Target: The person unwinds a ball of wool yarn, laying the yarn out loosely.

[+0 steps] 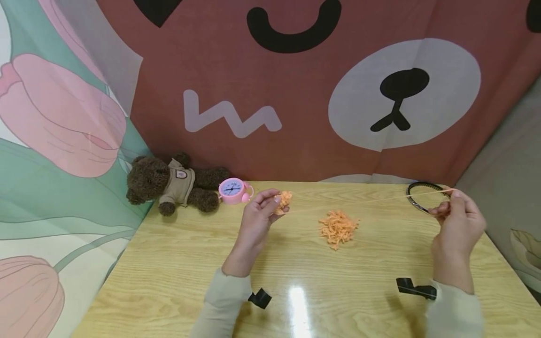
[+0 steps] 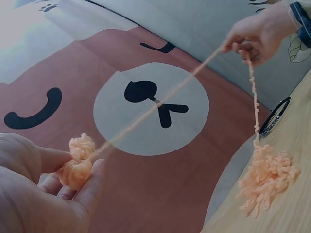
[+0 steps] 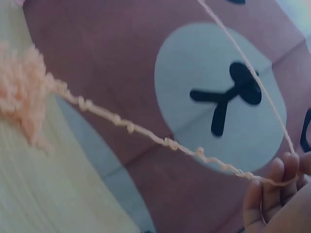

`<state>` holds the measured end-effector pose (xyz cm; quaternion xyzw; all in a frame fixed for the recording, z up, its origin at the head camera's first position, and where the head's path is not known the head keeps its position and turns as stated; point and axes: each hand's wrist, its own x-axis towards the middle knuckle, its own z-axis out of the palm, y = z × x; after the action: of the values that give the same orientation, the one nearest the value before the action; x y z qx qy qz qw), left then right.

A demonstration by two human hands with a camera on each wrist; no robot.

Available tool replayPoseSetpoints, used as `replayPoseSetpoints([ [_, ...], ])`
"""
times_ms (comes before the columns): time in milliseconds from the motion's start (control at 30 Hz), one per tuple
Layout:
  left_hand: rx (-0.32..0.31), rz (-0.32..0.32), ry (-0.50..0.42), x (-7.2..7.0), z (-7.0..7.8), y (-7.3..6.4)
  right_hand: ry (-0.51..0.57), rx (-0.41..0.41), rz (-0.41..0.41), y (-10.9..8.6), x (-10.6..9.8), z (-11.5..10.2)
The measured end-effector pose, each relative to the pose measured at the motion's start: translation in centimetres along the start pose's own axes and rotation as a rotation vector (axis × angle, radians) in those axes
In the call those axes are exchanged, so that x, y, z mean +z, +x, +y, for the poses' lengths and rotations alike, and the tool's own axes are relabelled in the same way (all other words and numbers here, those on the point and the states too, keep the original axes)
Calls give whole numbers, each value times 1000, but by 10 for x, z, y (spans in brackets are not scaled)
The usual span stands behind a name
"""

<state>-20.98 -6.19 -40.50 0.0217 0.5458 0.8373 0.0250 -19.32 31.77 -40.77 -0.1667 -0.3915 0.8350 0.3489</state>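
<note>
My left hand (image 1: 257,217) holds a small ball of orange yarn (image 2: 77,174) between thumb and fingers. From that ball a taut strand (image 2: 146,115) stretches across to my right hand (image 1: 460,228), raised at the far right, whose fingertips pinch it. Below the right fingers the yarn carries on as a kinked, knobbly length (image 3: 141,130), slanting down to a loose heap of curly orange yarn (image 1: 338,228) on the table. The heap lies between the two hands, and both are held above the tabletop.
A pink alarm clock (image 1: 232,190) and a brown teddy bear (image 1: 179,180) in a beige shirt lie at the table's back left. A dark ring (image 1: 416,204) lies behind the right hand. Printed cloth (image 1: 304,155) hangs along the table's back edge (image 1: 321,184).
</note>
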Motion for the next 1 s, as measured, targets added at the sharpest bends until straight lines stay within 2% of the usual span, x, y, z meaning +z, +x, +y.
replayPoseSetpoints([
  [100, 11, 5, 2, -2, 2, 1, -3, 45, 66, 7, -9, 0],
  [200, 27, 13, -1, -3, 4, 1, -16, 72, 99, 11, -12, 5],
  [300, 31, 21, -11, -3, 5, 0, -94, 90, 88, 11, -9, 15],
  [367, 30, 21, -22, -3, 5, 0, -214, 111, 35, 9, -6, 23],
  [433, 30, 16, -33, -2, 5, 0, -423, 144, -92, 6, -3, 30],
  [500, 32, 8, -52, -1, 4, 0, -702, 140, -293, 2, -2, 37],
  [567, 32, -5, -70, 1, 3, 0, -958, 78, -518, -2, -1, 43],
  [633, 28, -18, -82, 2, 2, -1, -1130, -20, -694, -9, 2, 48],
  [733, 17, -42, -89, 5, 0, -3, -1222, -138, -832, -25, 14, 55],
  [833, 4, -56, -88, 9, -1, -5, -1227, -201, -930, -48, 31, 64],
  [900, -2, -65, -84, 11, -1, -6, -1196, -202, -1015, -68, 42, 73],
  [1000, -19, -74, -74, 15, -2, -8, -1110, -147, -1176, -101, 55, 90],
])
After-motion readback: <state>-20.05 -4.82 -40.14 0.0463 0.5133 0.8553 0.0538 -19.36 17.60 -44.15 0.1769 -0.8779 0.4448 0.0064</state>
